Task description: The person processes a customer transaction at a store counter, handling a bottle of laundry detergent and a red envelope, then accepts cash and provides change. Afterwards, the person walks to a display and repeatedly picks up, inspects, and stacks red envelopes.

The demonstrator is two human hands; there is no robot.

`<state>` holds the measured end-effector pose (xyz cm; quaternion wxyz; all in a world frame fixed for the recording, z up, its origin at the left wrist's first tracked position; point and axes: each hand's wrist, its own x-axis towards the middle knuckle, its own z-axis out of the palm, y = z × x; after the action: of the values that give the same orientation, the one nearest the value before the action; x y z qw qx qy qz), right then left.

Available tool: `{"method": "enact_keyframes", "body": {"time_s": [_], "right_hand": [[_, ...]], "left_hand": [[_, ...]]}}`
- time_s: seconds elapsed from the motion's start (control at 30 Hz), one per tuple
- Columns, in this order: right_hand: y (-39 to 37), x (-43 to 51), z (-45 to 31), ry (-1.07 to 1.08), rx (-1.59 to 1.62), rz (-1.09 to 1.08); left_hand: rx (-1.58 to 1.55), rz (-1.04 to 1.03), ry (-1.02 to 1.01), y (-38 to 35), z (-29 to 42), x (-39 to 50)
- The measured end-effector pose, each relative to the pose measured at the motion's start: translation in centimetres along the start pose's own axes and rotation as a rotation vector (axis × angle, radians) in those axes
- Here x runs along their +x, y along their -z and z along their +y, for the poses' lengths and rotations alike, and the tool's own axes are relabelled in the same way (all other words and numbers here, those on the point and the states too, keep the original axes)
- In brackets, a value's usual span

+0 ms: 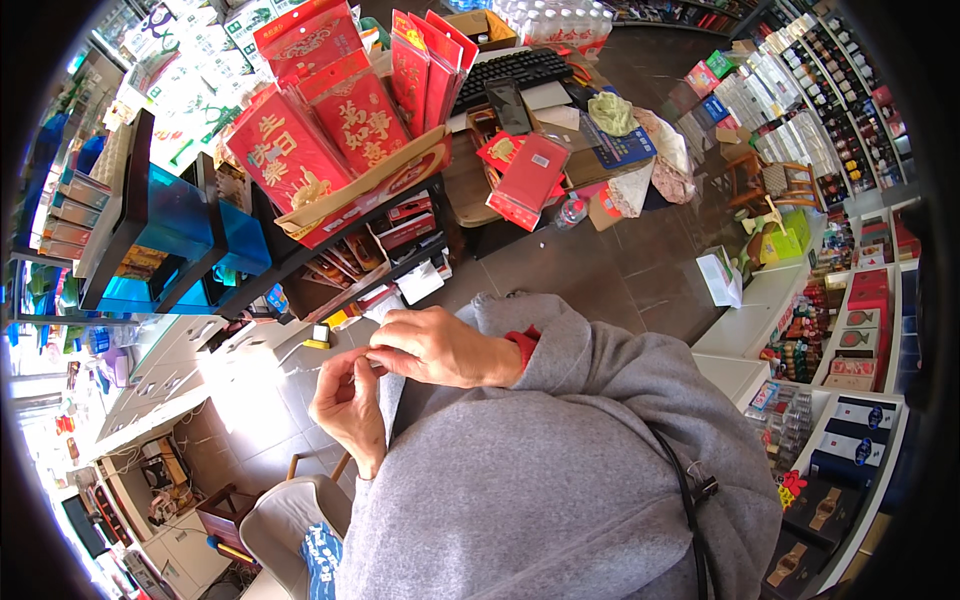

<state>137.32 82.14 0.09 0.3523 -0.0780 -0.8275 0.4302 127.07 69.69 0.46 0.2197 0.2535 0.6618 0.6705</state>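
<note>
In front of my grey sweater point(525, 480) my two hands meet at the fingertips. Thumb and fingers of my left hand point(349, 409) are pinched together, pointing up. From the right comes my right hand point(450, 349), its thumb and forefinger closing at the same spot. Whether a tiny thing sits between the fingertips is too small and covered to tell. A red cuff point(523, 345) shows at my right wrist. Beyond the hands, a cardboard display box point(375, 184) holds several red envelope packs point(289, 150) with gold lettering.
A wooden desk point(472, 202) carries a black keyboard point(517, 75), a phone point(508, 105) and red packets point(529, 176). Black shelving with blue panels point(176, 214) stands at left. A grey chair point(292, 517) is at lower left, and stocked white shelves point(892, 300) line the right.
</note>
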Motion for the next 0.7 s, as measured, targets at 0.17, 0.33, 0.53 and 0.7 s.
{"method": "enact_keyframes", "body": {"time_s": [0.17,0.33,0.53,0.7], "right_hand": [[-0.3,-0.4,0.1,0.086,-0.286,-0.008],[0.0,-0.2,0.2,0.165,-0.286,0.04],[4.1,2.4,-4.5,0.377,0.081,0.06],[9.5,4.0,-13.0,0.807,0.493,-0.051]], "left_hand": [[0.048,0.021,-0.01,-0.2,-0.3,-0.1],[0.093,0.018,0.046,-0.3,0.0,-0.3],[0.003,-0.01,0.172,0.3,0.6,-0.3],[-0.049,-0.079,0.202,0.3,0.8,-0.3]]}}
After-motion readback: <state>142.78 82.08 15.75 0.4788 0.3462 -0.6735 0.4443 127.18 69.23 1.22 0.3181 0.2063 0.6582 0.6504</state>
